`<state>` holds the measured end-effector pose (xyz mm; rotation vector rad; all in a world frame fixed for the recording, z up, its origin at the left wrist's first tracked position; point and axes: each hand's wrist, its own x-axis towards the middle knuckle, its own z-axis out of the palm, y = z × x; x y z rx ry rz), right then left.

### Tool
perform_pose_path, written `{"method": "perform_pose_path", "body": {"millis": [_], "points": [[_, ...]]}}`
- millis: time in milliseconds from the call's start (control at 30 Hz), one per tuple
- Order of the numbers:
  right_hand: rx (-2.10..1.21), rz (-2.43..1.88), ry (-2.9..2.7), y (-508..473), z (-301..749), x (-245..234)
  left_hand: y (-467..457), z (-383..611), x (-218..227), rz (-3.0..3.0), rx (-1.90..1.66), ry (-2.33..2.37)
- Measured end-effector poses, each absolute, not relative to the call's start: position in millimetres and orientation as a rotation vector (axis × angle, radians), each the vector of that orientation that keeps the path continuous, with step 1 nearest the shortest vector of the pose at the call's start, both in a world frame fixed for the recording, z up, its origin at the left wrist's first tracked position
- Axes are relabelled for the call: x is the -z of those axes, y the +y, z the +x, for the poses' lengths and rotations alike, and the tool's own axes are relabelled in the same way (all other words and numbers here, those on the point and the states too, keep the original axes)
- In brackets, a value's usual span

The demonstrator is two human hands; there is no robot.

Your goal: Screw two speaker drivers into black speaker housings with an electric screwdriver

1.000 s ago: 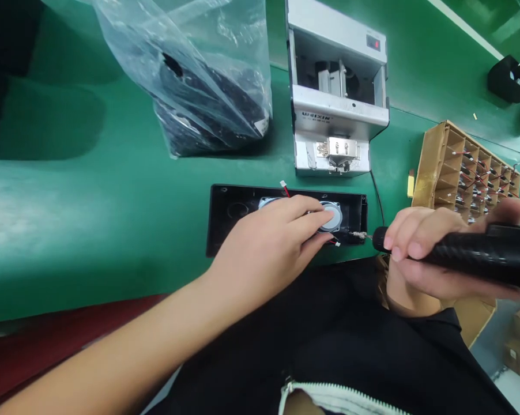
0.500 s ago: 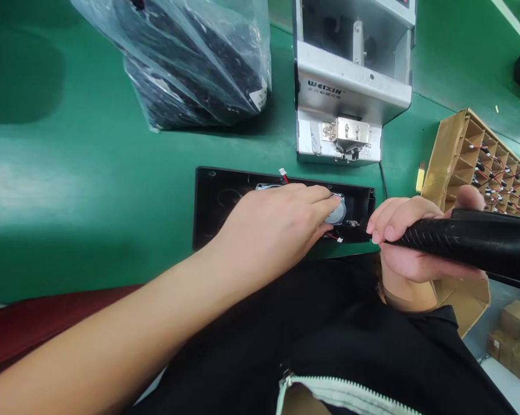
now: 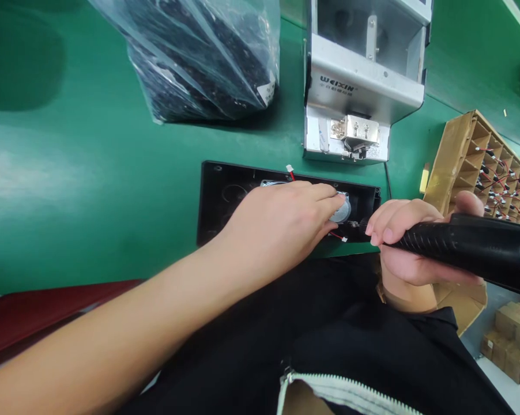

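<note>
A long black plastic housing (image 3: pixel 225 196) lies open on the green table near its front edge. Inside it sits a round silver speaker (image 3: pixel 341 211) with red wires. My left hand (image 3: pixel 281 227) rests on the housing, fingers pressed down on the speaker. My right hand (image 3: pixel 409 239) is wrapped round a black electric screwdriver (image 3: pixel 467 251). The driver lies almost level, and its bit tip (image 3: pixel 355 223) touches the housing beside the speaker.
A grey metal screw-feeder machine (image 3: pixel 364 92) stands just behind the housing. A clear bag of black parts (image 3: pixel 208 57) lies at the back left. At the right, a cardboard divider box (image 3: pixel 480 167) holds several wired parts. Small cartons (image 3: pixel 508 346) sit on the floor below.
The screwdriver has moved left, and its bit now reaches into the housing beside the speaker. My left hand has stayed on the speaker. The view has shifted slightly.
</note>
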<state>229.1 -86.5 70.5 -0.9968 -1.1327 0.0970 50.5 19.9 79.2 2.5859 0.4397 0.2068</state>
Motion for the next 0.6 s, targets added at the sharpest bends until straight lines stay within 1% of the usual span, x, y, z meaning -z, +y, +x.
{"method": "perform_pose_path", "body": {"millis": [167, 367, 467, 600], "points": [[-0.147, -0.931, -1.086, -97, 221, -80, 19, 50, -80, 2.547, -0.208, 0.456], [-0.294, -0.986, -1.34, -113, 222, -95, 16, 50, -79, 2.527, -0.247, 0.437], [-0.265, -0.93, -1.398, -108, 222, -92, 14, 51, -79, 2.532, -0.266, 0.437], [-0.161, -0.815, -1.326, -92, 221, -79, 13, 53, -80, 2.585, -0.251, 0.419]]}}
